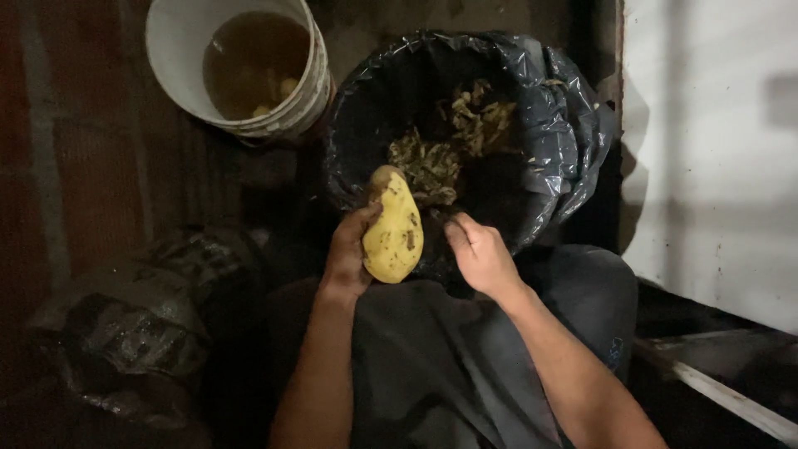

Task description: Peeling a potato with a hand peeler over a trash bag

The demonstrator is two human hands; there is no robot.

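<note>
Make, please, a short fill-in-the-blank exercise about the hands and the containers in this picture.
1. The left hand holds a mostly peeled ____.
2. The bin holding peelings is lined with a ____ plastic bag.
3. The white bucket contains murky ____.
4. The right hand is over the bin's ____.

Missing words: potato; black; water; rim

No packages, labels, signs or screens visible; only plain unprinted containers, liner bags.
</note>
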